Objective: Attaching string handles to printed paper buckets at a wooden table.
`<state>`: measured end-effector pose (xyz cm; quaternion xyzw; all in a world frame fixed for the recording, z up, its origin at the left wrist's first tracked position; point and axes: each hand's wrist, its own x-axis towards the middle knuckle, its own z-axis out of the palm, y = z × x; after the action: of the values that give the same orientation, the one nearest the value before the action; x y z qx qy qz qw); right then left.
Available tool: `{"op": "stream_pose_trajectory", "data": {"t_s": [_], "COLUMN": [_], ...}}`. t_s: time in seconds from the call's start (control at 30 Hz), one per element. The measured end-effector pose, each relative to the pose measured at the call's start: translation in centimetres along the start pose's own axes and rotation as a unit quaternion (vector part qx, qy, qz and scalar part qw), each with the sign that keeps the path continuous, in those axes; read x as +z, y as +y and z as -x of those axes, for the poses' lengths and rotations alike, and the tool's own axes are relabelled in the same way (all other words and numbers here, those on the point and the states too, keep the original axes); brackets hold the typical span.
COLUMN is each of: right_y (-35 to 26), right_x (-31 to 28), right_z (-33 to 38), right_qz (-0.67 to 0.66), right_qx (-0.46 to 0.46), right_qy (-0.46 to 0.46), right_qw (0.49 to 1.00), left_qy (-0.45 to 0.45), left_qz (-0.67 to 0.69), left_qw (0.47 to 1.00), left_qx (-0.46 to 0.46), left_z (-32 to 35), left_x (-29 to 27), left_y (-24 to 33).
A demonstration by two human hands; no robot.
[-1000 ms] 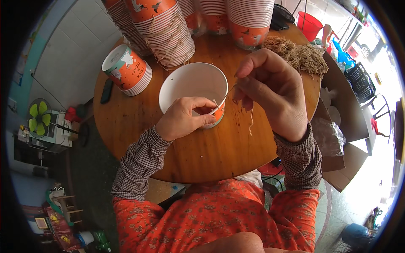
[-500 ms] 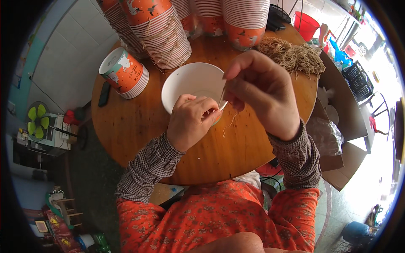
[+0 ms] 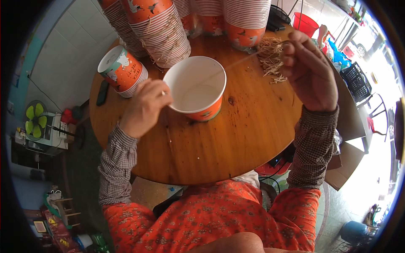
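An orange paper bucket (image 3: 204, 114) with a white inside stands upright on the round wooden table, its mouth toward me. Beside its left rim, my left hand (image 3: 145, 105) is closed in a pinch, with a small pale bit at the fingertips. My right hand (image 3: 311, 69) is raised at the right, thumb and fingers pinched on a string. Blurred and thin, the string (image 3: 241, 62) runs taut from there across the bucket's mouth toward my left hand. Behind my right hand lies a heap of tan strings (image 3: 270, 57), partly hidden by it.
Tall stacks of nested buckets (image 3: 166, 46) crowd the far side, one with strings hanging along it. A short upturned stack (image 3: 124, 74) and a dark phone (image 3: 102, 92) sit at the left. Right of the table (image 3: 236, 147) are a cardboard box (image 3: 348, 162) and a red bucket (image 3: 304, 25).
My hands have moved apart: the left back to the left, the right up and rightward, drawing the string out across the bucket. The bucket's front now shows.
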<state>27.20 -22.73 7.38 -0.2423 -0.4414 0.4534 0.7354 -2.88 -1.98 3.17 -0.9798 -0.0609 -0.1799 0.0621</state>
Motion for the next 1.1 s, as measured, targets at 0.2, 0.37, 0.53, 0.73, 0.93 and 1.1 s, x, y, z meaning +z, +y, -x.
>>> {"op": "stream_pose_trajectory", "data": {"t_s": [0.2,0.37,0.53,0.73,0.93,1.1], "right_y": [6.3,9.4,11.4,12.2,11.1,10.6], "right_x": [1.0,3.4,3.9,3.0,0.7,1.7], "right_z": [-1.5,-1.4,-1.2,-0.1,4.2,7.4], "right_qz": [-0.153,-0.233,-0.238,-0.225,0.096,0.596], "right_qx": [0.047,0.057,0.043,0.043,0.021,-0.029], "right_qy": [0.03,0.055,0.054,0.099,0.179,0.141], "right_qw": [0.987,0.969,0.969,0.968,0.979,0.79], "left_qy": [0.274,0.157,0.045,0.037,0.085,0.056], "left_qz": [0.078,0.592,0.832,0.795,0.529,0.358], "left_qw": [0.943,0.765,0.51,0.546,0.82,0.928], "left_qx": [-0.175,-0.201,-0.214,-0.261,-0.201,-0.086], "left_z": [0.7,-1.7,-2.5,-3.0,-2.8,-2.4], "left_x": [1.5,3.4,5.2,5.7,4.4,4.5], "left_y": [-0.3,9.9,10.7,11.5,10.8,10.8]}}
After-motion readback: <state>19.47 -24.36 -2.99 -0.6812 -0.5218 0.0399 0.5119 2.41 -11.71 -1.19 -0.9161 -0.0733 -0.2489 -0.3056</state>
